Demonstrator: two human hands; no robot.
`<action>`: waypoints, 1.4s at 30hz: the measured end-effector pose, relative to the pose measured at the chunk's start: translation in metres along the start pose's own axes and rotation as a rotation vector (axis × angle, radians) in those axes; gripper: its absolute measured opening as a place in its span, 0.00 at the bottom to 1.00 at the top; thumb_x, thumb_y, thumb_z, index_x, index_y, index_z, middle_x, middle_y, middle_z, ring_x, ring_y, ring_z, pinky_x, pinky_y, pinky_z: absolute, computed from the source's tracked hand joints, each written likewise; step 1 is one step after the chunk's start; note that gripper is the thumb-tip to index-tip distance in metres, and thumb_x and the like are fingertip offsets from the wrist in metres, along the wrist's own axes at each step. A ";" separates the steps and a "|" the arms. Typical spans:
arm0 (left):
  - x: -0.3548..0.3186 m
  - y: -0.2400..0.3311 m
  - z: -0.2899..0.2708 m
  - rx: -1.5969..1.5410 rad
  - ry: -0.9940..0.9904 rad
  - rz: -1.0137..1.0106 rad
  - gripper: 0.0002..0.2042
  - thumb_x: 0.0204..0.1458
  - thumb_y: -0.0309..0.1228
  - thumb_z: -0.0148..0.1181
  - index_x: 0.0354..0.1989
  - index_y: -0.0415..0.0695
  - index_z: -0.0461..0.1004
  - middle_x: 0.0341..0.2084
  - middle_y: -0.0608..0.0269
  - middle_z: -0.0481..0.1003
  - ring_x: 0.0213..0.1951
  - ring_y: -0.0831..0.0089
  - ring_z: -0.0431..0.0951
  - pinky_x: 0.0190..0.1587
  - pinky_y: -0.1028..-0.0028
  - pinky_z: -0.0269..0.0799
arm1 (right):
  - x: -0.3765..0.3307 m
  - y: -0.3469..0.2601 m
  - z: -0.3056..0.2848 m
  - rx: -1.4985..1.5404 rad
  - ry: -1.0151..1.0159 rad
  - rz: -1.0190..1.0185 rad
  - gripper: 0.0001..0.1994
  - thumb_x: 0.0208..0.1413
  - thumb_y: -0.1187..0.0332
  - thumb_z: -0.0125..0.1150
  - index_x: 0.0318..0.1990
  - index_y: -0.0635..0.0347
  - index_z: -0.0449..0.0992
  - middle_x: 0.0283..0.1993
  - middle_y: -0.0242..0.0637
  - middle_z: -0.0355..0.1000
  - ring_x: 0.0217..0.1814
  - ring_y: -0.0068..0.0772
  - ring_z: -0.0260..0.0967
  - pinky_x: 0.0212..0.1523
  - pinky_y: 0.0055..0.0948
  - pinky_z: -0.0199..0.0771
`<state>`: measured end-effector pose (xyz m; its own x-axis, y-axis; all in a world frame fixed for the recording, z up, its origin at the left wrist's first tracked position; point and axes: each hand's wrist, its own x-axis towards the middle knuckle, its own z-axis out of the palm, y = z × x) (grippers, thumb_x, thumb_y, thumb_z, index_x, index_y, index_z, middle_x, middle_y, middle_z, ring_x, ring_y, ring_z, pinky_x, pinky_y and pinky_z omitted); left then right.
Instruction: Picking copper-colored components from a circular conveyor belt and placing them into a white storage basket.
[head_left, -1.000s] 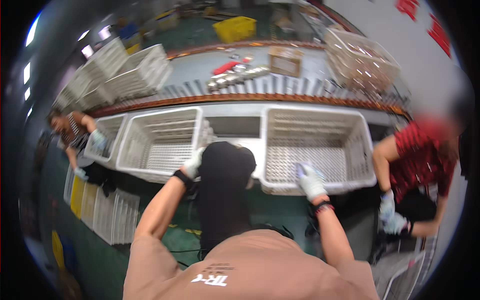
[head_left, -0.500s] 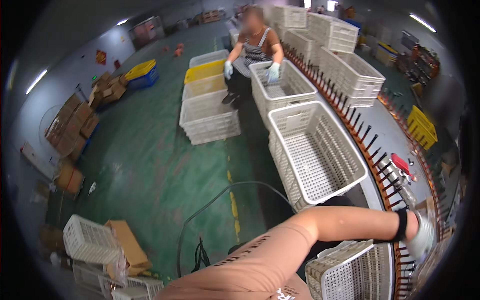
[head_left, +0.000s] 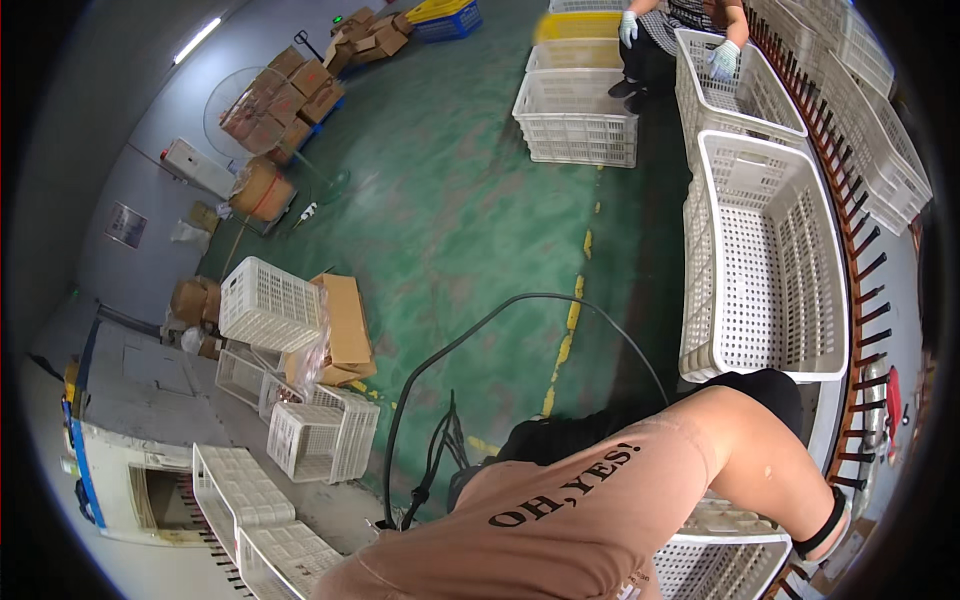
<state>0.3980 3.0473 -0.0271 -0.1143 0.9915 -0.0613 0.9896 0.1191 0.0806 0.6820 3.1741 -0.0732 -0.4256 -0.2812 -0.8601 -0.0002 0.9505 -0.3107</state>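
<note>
My left arm (head_left: 745, 440), in a pink short sleeve, reaches across the lower right to a black wristband (head_left: 825, 525). Only the wrist of my left hand (head_left: 832, 545) shows past the band, by the picture's rim; its fingers and anything in them are hidden. Under the forearm lies a white perforated crate (head_left: 715, 565), the nearest thing to that hand. Beside it runs a line of upright dark pegs (head_left: 862, 370). My right hand is out of sight.
Further up stand a large white crate (head_left: 700, 270) and another (head_left: 690, 110), where a co-worker's gloved hand (head_left: 723, 62) rests inside. Stacked crates (head_left: 575, 140) stand left of the co-worker. A black cable (head_left: 450, 345) loops over the green floor. Cartons (head_left: 345, 330) and crates lie at left.
My view has swung left and down, so the scene has shifted rightward and upward. The white glove on my left hand, visible before, has passed out of sight at the rim.
</note>
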 end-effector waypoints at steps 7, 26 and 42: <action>0.022 -0.001 -0.024 0.000 0.013 -0.012 0.16 0.54 0.43 0.64 0.49 0.53 0.85 0.52 0.60 0.82 0.51 0.58 0.81 0.49 0.58 0.77 | -0.017 0.019 -0.023 -0.021 0.034 -0.046 0.38 0.53 0.50 0.69 0.66 0.58 0.63 0.54 0.52 0.74 0.55 0.51 0.72 0.56 0.44 0.74; 0.003 -0.003 -0.043 -0.042 0.044 -0.058 0.16 0.57 0.44 0.59 0.48 0.52 0.85 0.50 0.59 0.82 0.50 0.57 0.82 0.47 0.56 0.78 | -0.019 0.006 -0.041 -0.072 0.081 -0.174 0.33 0.54 0.51 0.68 0.63 0.58 0.66 0.52 0.51 0.75 0.52 0.52 0.72 0.54 0.45 0.74; 0.024 0.079 -0.060 -0.055 0.066 0.114 0.17 0.59 0.45 0.55 0.47 0.51 0.85 0.49 0.57 0.83 0.48 0.57 0.82 0.46 0.55 0.78 | -0.066 -0.013 0.041 0.044 0.215 -0.171 0.30 0.54 0.52 0.67 0.60 0.58 0.68 0.50 0.51 0.75 0.51 0.52 0.73 0.52 0.46 0.74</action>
<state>0.4681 3.0835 0.0378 -0.0088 0.9998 0.0170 0.9904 0.0064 0.1379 0.7473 3.1752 -0.0295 -0.6052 -0.3978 -0.6895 -0.0514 0.8839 -0.4649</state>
